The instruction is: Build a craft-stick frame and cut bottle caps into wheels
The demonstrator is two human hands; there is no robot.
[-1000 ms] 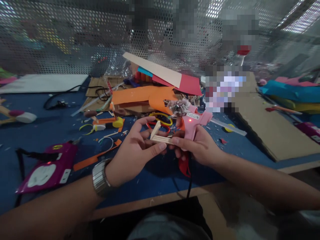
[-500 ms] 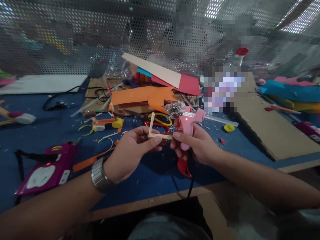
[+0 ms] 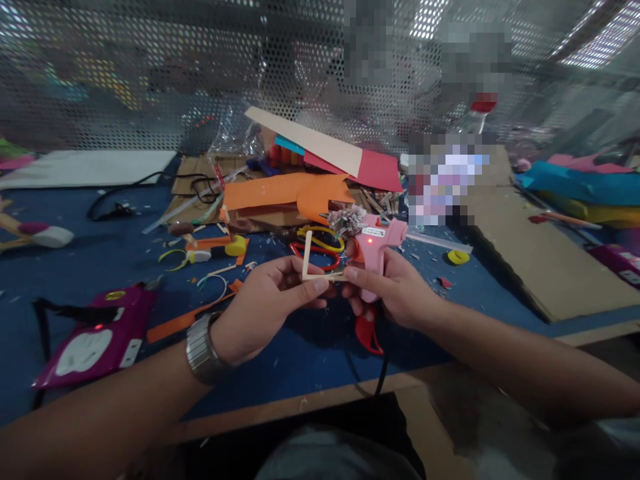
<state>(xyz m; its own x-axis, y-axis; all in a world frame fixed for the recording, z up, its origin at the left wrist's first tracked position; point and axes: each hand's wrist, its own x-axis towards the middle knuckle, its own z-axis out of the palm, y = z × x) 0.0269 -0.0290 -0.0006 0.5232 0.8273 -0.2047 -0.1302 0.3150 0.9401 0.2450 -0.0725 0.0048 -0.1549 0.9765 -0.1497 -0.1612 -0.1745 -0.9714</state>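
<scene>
Between thumb and fingers, my left hand (image 3: 277, 290) pinches an L-shaped piece of pale wooden sticks (image 3: 307, 257), one arm standing up and the other running right. My right hand (image 3: 393, 287) is closed around a pink hot glue gun (image 3: 375, 247) with a lit red light and a nozzle wrapped in crumpled, shiny material pointing left. The right thumb and a finger also meet the right end of the lower stick. Red-handled scissors (image 3: 320, 257) lie on the table behind the sticks. A red handle (image 3: 369, 333) shows under my right hand.
A purple device (image 3: 100, 333) with a black cable lies left on the blue table (image 3: 280, 380). Orange paper (image 3: 280, 193), cardboard (image 3: 555, 247) and a red-capped bottle (image 3: 480, 120) stand farther back. A yellow ring (image 3: 459, 257) and scraps lie around. A perforated metal screen (image 3: 165, 100) closes the back.
My left hand has shifted slightly right with the wooden piece, which has turned a little. The glue gun has tilted and moved slightly in my right hand.
</scene>
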